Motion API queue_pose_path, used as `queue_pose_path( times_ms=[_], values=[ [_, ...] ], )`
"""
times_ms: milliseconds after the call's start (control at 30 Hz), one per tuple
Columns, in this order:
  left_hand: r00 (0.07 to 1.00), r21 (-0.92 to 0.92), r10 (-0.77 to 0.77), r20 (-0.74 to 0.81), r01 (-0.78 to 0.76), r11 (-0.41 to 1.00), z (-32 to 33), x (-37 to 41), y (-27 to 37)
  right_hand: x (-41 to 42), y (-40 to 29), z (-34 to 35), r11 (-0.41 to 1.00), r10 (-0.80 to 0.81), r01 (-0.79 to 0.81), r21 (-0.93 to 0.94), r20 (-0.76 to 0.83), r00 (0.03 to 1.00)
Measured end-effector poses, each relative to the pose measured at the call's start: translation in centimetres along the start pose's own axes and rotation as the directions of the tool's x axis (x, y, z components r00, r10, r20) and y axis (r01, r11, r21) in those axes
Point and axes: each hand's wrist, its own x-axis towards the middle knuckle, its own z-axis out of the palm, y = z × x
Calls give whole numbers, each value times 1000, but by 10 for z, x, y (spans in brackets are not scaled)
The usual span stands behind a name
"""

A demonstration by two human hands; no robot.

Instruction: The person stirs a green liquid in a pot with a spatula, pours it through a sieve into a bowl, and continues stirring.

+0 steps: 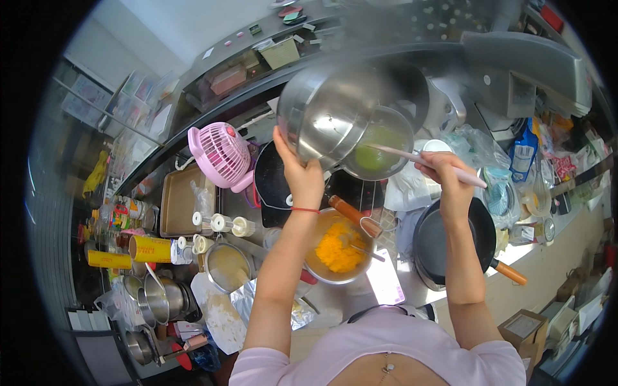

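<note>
My left hand [301, 176] grips the rim of a large stainless steel bowl [333, 111], which is tilted on its side with its rim towards the right. Against its opening is a smaller clear or metal bowl [400, 166] with green liquid or batter [376, 147] in it; whether the two touch is unclear. My right hand [446, 176] holds the pink handle of a spatula [458, 173], its tip reaching the green mixture. Below my left hand, a metal bowl [314, 270] holds orange mash [340, 246] and a spoon [369, 253]. A wooden handle [355, 214] lies across its rim.
A black frying pan [454, 241] sits under my right forearm. A lit phone [386, 280] lies at the counter's front edge. Leftwards are a pink fan [219, 154], a baking tray [181, 202], a sieve [227, 268] and foil [244, 299]. Plastic bags [475, 144] crowd the right.
</note>
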Motion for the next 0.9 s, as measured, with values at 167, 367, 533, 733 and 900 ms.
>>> queue_pose_path(
  times_ms=[167,367,533,733,900],
  values=[
    [980,-151,-194,-44,186,971,-8,-3,-17,-6,14,-9,942,208,-142,305,-196,958],
    [941,-294,-336,-41,310,904,12,1,4,-10,17,-10,926,204,-110,361,-235,950],
    [912,-521,-408,-30,334,786,28,12,12,-16,12,-7,953,193,-158,257,-117,974],
    [888,-711,-424,177,414,569,-29,-32,80,12,16,-14,985,170,-173,15,115,979],
    [824,-650,-552,127,490,581,-106,-140,118,38,14,-36,989,138,-148,14,270,953]
  ],
)
